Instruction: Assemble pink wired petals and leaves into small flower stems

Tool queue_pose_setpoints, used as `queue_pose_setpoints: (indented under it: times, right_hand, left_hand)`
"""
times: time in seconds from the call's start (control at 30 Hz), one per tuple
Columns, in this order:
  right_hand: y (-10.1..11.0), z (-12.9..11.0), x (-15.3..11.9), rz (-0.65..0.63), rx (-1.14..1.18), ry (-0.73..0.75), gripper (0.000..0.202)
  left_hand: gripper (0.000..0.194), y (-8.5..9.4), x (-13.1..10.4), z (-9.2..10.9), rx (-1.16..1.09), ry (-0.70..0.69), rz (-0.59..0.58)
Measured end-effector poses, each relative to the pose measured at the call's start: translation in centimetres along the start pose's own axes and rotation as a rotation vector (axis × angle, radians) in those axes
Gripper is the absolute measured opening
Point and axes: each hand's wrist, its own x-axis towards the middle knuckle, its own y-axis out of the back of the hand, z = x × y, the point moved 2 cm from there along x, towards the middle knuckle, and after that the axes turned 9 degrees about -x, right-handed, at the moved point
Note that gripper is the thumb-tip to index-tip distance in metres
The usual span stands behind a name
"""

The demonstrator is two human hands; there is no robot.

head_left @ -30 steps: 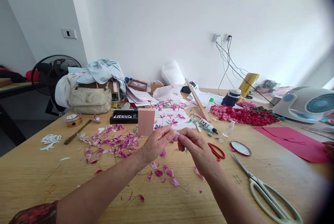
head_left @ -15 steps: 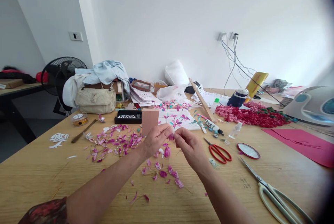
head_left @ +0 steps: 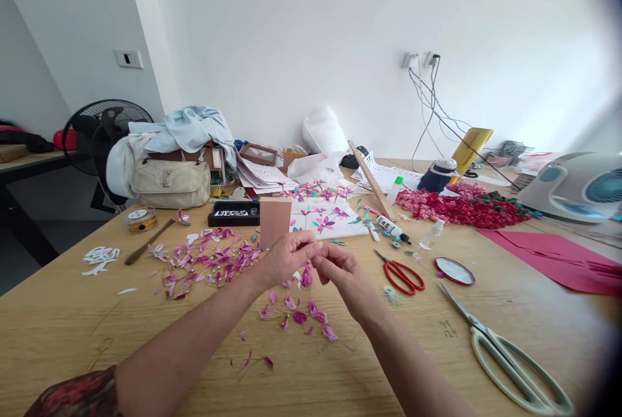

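On a light wood-grained surface (head_left: 184, 365), a person's bare left hand (head_left: 289, 258) and right hand (head_left: 343, 268) meet at the fingertips, thumbs and forefingers pinched; whatever they may grip is too small or hidden to make out. Just below them lie loose magenta and pale-pink fabric-like petals (head_left: 300, 318), and to the left spreads a larger tangle of pink petals on thin stems with small pale beads (head_left: 233, 260). Beyond the hands, pink flowers with teal leaves (head_left: 322, 223) rest on a white sheet (head_left: 352, 230); these look finished, while the many separate petals suggest that much remains to be put together. An upright pinkish-brown wooden block (head_left: 275, 221) stands just behind the left hand. To the right, red-handled scissors (head_left: 389, 263) and large cream-handled metal shears (head_left: 475, 325) lie untouched.
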Motion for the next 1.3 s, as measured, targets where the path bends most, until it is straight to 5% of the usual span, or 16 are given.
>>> queue_pose_setpoints:
  times: [0.2, 0.43, 0.7, 0.9, 1.03, 1.17, 1.3]
  right_hand:
    - [-0.2, 0.5, -0.2, 0.138, -0.164, -0.021, 0.023]
    - [0.2, 0.4, -0.1, 0.086, 0.086, -0.046, 0.025]
    - [0.0, 0.3, -0.5, 0.153, -0.187, 0.036, 0.025]
    - [6.2, -1.8, -3.0, 0.052, -0.545, -0.074, 0.031]
    - [11.0, 1.2, -5.7, -0.22, -0.801, -0.374, 0.025]
    - [11.8, 4.8, -7.4, -0.403, -0.87, -0.541, 0.021]
    - [11.0, 6.0, -7.4, -0.374, -0.974, -0.57, 0.026]
  left_hand:
    - [0.025, 0.0, 0.1, 0.3, 0.292, -0.115, 0.079]
    - [0.034, -0.3, 0.0, -0.7, 0.035, -0.011, 0.027]
    - [0.034, -1.2, -0.4, -0.3, 0.208, -0.099, 0.146]
    - [0.033, -1.0, -0.4, 1.4, 0.083, -0.034, 0.0]
    - [0.03, -1.1, -0.4, 1.0, 0.045, 0.086, -0.088]
    - [0.025, -1.6, -0.5, 0.8, 0.044, 0.147, -0.169]
    - [0.021, -1.5, -0.5, 1.3, 0.047, 0.179, -0.189]
